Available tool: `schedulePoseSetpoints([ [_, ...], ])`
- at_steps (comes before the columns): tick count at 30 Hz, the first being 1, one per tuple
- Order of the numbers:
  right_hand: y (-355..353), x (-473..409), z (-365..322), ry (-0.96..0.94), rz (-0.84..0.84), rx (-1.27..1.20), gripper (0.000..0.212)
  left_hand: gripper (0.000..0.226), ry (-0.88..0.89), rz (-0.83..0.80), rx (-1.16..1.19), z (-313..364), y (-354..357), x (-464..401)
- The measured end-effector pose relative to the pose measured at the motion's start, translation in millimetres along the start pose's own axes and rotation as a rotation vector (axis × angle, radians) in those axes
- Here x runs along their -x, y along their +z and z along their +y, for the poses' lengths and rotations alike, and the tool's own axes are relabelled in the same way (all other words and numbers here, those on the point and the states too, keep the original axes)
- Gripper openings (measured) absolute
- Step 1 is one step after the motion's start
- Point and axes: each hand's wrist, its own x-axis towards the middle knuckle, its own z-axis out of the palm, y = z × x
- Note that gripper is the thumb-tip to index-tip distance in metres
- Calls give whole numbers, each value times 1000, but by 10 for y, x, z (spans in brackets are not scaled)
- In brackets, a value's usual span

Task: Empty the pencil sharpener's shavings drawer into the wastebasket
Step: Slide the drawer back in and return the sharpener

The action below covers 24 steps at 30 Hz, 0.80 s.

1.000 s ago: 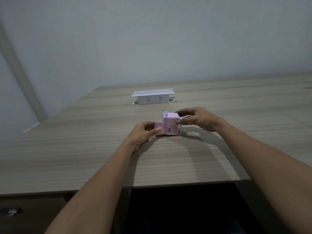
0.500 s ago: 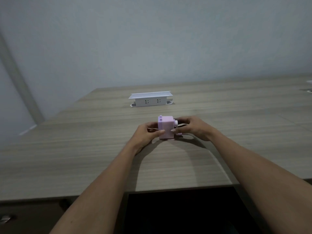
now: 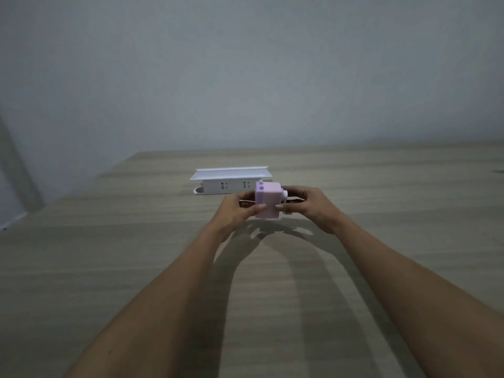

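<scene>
A small pink pencil sharpener point(image 3: 268, 200) stands on the wooden table point(image 3: 136, 268) between my two hands. My left hand point(image 3: 234, 214) grips its left side, thumb pressed on the front face. My right hand point(image 3: 311, 205) holds its right side near the crank, thumb on the front edge. The shavings drawer does not stick out; the block looks closed. No wastebasket is in view.
A white pop-up power socket box point(image 3: 231, 180) with its lid raised stands just behind the sharpener. A grey wall rises behind the table. The table's left edge runs diagonally at the far left.
One second ago the drawer stuck out on the sharpener's left under my left hand. It is now pushed in, and both hands have closed onto the block. The camera has tilted up.
</scene>
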Motion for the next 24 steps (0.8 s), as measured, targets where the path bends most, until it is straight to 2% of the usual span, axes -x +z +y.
schedulePoseSetpoints([
  [12, -281, -1156, 502, 5, 28, 39, 56, 49, -41, 27, -4, -415, 14, -1211],
  [24, -301, -1321, 879, 43, 4, -38, 56, 53, -115, 85, -27, -876, 136, -1474],
])
